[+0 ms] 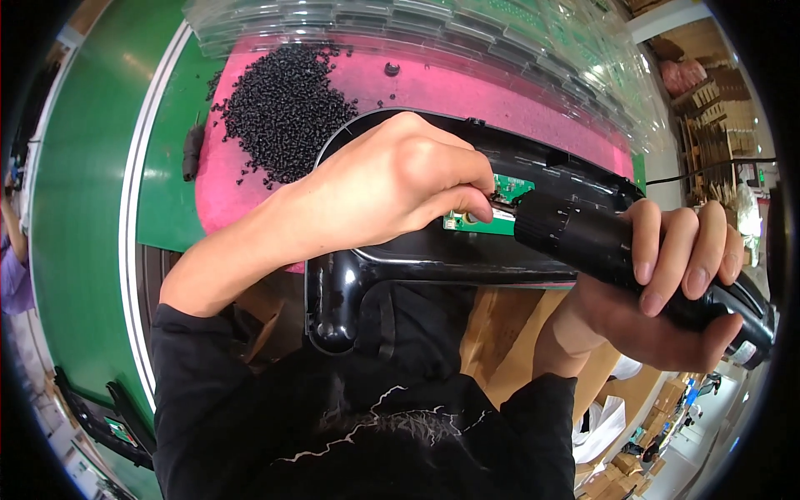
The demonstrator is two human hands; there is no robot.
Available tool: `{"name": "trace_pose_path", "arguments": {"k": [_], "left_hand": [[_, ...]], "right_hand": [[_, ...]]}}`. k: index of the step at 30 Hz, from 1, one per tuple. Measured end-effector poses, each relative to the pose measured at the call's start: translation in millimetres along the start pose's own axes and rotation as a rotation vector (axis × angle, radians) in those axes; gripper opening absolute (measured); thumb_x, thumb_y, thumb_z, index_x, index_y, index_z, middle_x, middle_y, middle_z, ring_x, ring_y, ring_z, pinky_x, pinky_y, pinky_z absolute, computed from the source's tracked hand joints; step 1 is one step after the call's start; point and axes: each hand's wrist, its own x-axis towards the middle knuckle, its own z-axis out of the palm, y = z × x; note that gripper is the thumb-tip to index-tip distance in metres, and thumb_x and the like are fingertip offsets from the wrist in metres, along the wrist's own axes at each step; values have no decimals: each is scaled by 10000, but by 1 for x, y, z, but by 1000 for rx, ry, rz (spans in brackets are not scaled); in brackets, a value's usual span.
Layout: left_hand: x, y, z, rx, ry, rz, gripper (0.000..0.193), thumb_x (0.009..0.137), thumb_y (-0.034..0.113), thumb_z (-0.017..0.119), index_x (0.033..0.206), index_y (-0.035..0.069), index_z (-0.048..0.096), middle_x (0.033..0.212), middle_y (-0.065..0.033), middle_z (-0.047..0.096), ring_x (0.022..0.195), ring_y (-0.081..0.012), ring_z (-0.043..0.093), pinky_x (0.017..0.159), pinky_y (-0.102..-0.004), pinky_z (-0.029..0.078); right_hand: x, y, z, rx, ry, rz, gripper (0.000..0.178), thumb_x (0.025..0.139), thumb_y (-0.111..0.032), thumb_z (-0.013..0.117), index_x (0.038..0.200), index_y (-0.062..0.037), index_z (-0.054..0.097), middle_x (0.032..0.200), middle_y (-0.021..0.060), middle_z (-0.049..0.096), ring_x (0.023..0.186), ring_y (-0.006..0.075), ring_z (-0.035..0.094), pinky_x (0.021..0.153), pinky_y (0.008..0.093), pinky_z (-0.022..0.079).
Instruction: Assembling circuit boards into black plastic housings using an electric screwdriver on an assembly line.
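Note:
My right hand (675,283) is wrapped around a black electric screwdriver (583,237), which lies almost level with its nose pointing left. Right at that nose, my left hand (417,179) has thumb and forefinger pinched together; whatever small dark piece is between them is too small to make out. Beneath both hands lies a black plastic housing (433,265) with a rounded, leg-like end at the left. Inside it sits a green circuit board (500,225), partly covered by my left fingers and the screwdriver.
A heap of small black parts (283,108) lies on the pink mat (533,108). Clear plastic trays (467,37) are stacked behind. A dark-handled tool (193,150) rests at the mat's left. Another black housing (100,425) lies on the green belt (83,250); a person (15,267) is far left.

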Motion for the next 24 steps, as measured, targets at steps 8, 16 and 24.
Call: {"name": "trace_pose_path", "arguments": {"k": [8,16,24], "left_hand": [[-3,-2,-4,-26,-17,-38,128,791,17,727,865,-44,644,739,-116,667,648,-241,671,558,-309,523],[-1,-3,-8,51,-68,12,150,786,35,739,868,-50,646,734,-112,677,653,-238,680,561,-308,527],[-6,-7,-3,237,-40,-111,195,821,58,715,1007,9,687,732,-132,681,623,-272,672,537,-338,498]], "right_hand": [[-2,8,1,17,-22,-56,293,771,-255,686,915,-104,480,780,-11,477,495,62,462,592,244,406],[-1,5,-2,22,5,15,307,783,-263,681,936,-87,480,791,4,471,494,66,449,587,248,397],[-6,23,-4,-172,-32,80,315,819,-330,622,957,-90,472,802,10,472,511,84,451,559,256,375]]}}
